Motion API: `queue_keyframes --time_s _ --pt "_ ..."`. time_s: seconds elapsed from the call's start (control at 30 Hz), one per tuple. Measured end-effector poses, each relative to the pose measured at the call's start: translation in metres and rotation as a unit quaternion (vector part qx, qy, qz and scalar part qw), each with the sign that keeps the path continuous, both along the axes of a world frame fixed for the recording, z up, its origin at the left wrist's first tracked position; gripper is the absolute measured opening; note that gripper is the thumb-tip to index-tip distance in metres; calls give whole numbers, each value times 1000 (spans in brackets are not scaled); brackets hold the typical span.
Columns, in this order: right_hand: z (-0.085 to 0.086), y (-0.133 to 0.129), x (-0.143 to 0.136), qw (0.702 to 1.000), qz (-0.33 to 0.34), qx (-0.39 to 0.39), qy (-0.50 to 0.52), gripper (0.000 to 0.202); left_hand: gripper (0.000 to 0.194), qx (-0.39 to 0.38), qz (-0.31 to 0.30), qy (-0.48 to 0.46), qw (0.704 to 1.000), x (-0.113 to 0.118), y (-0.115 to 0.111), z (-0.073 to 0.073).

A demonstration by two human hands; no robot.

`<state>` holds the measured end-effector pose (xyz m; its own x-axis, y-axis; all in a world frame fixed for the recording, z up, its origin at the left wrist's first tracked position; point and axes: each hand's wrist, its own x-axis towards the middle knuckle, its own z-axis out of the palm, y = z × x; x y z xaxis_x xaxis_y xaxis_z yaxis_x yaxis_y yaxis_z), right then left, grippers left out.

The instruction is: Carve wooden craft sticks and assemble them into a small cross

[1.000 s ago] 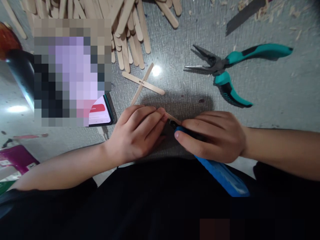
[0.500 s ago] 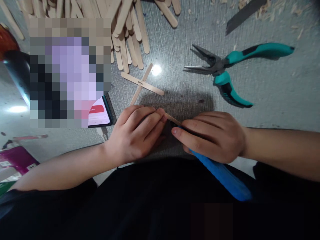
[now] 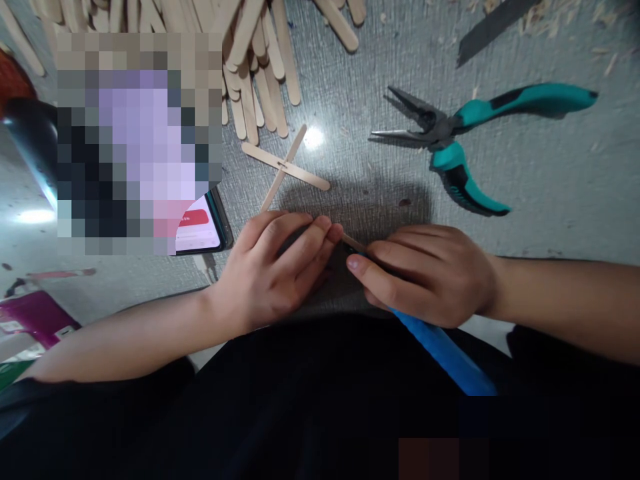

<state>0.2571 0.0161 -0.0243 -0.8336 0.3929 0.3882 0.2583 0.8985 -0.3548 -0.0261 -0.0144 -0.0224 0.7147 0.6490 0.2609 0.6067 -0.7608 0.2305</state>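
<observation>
My left hand (image 3: 280, 273) is closed with its fingertips pinching a narrow wooden craft stick (image 3: 354, 242). The stick slants down to the right and meets the fingers of my right hand (image 3: 433, 277). That hand wraps round a long blue-handled tool (image 3: 443, 350), whose handle points toward my lap. Its working end is hidden by the hand, so its kind does not show. Just beyond my left knuckles, two crossed craft sticks (image 3: 310, 176) lie on the grey textured table (image 3: 340, 293).
Needle-nose pliers (image 3: 440, 130) with teal handles lie spread at the right. A heap of craft sticks (image 3: 263, 87) fills the back left. A phone (image 3: 200, 230), partly blurred out, lies left. A flat grey metal strip (image 3: 493, 30) rests by wood shavings (image 3: 555, 20). A purple packet (image 3: 40, 317) is far left.
My left fingertips have slid slightly right along the stick. My right hand has shifted a little right, and the blue handle has turned slightly, with its dark tip now less visible.
</observation>
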Motion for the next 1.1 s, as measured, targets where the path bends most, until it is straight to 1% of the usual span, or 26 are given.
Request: queue_keyframes --time_s 0.1,0.2,0.27,0.37,0.5,0.63,0.77,1.1 --pt "-2 -2 1 1000 -1 8 0 14 39 -1 3 15 1000 0 -3 1" --pt "-3 -4 2 1000 -15 5 -8 13 42 21 35 42 998 1 -6 5" --pt "-1 -2 3 1000 -6 0 -18 13 40 31 47 64 996 2 -5 8" --pt "3 2 2 1000 17 -7 -13 12 39 23 33 79 996 4 -3 11" --pt "4 3 1 1000 5 -13 -2 13 38 15 26 76 997 4 -1 12" --pt "0 0 3 1000 6 -20 -9 14 42 11 20 70 997 3 1 11" --pt "-3 -3 5 1000 -9 -28 -8 17 42 12 20 71 997 3 2 12" --pt "0 0 5 1000 -7 -20 -1 15 50 0 22 71 997 2 0 10"
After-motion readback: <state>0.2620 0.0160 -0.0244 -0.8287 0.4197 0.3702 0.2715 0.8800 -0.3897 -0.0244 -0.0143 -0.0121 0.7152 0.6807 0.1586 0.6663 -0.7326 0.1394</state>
